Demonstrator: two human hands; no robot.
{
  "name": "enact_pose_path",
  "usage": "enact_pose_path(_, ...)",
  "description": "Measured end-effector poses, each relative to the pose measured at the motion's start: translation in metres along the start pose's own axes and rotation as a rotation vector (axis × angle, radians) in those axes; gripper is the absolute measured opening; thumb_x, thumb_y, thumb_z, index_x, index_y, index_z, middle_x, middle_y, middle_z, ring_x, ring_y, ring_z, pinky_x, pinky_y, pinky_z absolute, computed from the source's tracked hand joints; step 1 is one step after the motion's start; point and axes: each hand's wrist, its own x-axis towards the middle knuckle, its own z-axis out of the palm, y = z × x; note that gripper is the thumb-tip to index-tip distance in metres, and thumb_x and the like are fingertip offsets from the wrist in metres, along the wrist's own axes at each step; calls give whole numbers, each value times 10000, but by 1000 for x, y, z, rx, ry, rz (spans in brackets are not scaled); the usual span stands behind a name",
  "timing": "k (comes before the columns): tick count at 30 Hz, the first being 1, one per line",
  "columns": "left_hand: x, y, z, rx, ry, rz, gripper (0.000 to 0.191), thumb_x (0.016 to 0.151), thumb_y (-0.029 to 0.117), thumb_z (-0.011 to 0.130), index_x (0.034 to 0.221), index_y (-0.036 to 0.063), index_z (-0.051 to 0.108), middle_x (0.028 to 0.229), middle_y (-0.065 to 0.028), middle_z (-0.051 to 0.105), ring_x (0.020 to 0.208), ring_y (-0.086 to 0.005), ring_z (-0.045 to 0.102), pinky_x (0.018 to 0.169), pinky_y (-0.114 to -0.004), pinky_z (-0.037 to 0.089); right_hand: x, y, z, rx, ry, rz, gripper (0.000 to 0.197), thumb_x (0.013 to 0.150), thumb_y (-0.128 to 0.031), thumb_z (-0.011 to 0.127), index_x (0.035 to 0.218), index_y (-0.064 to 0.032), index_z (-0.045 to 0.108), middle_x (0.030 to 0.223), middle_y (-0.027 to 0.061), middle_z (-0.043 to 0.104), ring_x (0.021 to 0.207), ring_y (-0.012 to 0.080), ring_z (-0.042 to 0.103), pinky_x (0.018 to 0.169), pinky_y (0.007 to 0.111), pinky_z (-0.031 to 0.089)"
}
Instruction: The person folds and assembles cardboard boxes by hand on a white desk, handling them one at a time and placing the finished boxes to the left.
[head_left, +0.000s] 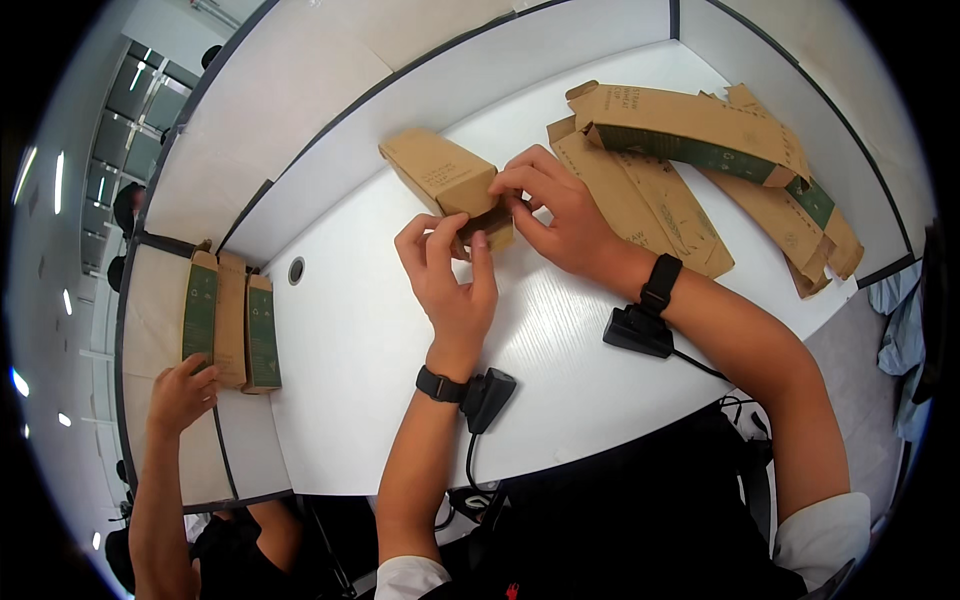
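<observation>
A brown cardboard box (442, 169) with printed writing lies on the white desk in front of me, its near end open towards me. My left hand (450, 270) pinches the lower left of that open end between thumb and fingers. At its right edge, my right hand (555, 214) grips a flap with bent fingers. The inside of the box is dark and partly hidden by my fingers. Each of my wrists wears a black strap with a small cabled device.
Several flattened or partly folded cardboard boxes (690, 135) overlap at the right. Three boxes (231, 322) stand at the left partition, where another person's hand (184, 390) touches one. A round cable hole (296, 271) is in the desk (352, 360). Low partitions (480, 82) enclose the back and sides.
</observation>
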Motion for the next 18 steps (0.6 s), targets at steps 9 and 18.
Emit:
enact_pose_path(9,-4,-7,-2,-338,47,-100,444,922,48,522,1362,-6,526,1320,-158,501,1052,-241,568,856,-352,522,-1,1,-3,284,-26,112,446,900,33,455,1320,-37,587,1110,92,569,1056,202,567,869,330,531)
enact_pose_path(18,0,-3,1,-81,35,-32,138,926,-50,606,1045,10,643,1155,-107,519,951,-178,581,750,-301,539,-3,11,6,575,-89,354,616,878,49,508,1469,-117,552,983,20,506,979,149,498,917,311,486)
